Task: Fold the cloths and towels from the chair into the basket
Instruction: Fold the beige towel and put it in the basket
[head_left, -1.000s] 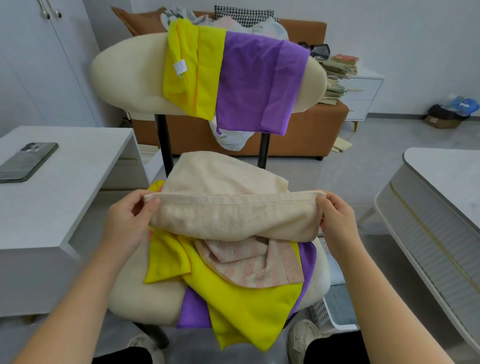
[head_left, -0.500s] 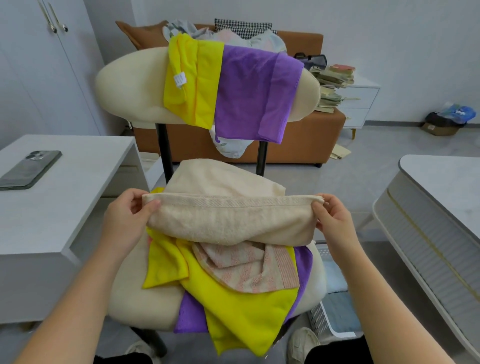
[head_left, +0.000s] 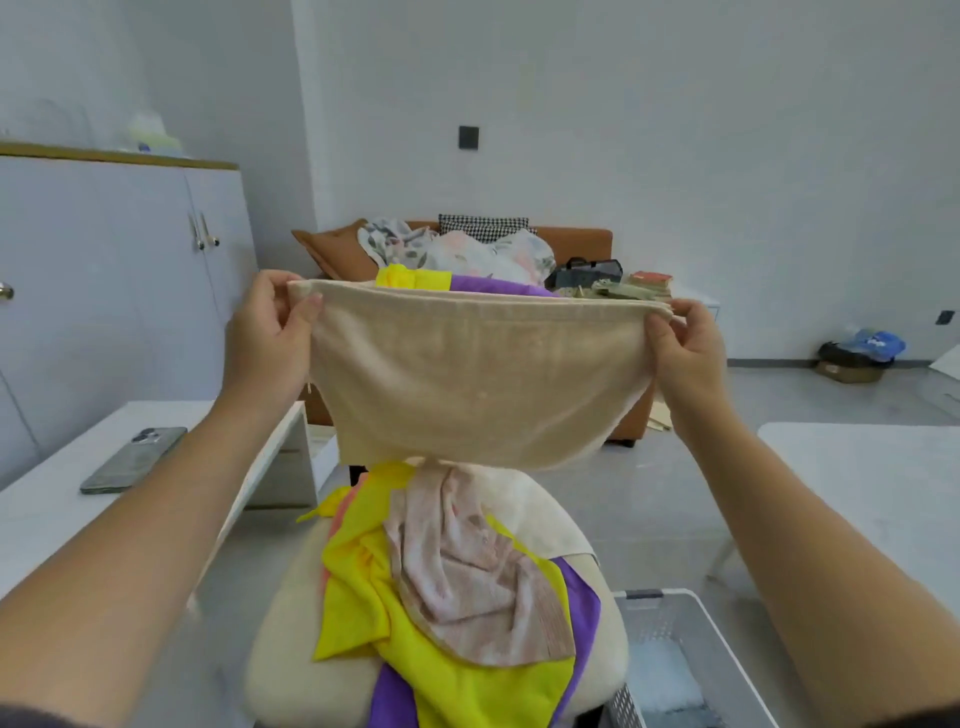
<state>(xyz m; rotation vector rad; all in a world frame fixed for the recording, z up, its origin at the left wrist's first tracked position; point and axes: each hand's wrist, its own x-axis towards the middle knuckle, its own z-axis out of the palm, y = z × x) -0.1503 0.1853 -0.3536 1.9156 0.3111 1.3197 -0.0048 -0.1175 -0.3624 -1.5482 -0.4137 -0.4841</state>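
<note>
Cloths (head_left: 447, 613) lie on chair (head_left: 291, 670), basket (head_left: 727, 639) right.

The beige terry towel (head_left: 478, 384) is now lifted off the pile on the cream padded chair seat (head_left: 291, 670) and hangs as a wide sheet in the air. The left hand (head_left: 270, 332) and right hand (head_left: 685, 348) have risen with it and moved farther apart, each pinching a top corner. The pink striped towel (head_left: 467, 571) beneath now lies uncovered. The raised towel now hides most of the yellow cloth (head_left: 413, 277) and purple cloth (head_left: 493, 286) draped on the chair back.

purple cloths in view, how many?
2. One purple cloth peeking over the held beige towel's top edge; other purple cloth on the chair seat beneath the pile. More may be hidden.
</note>
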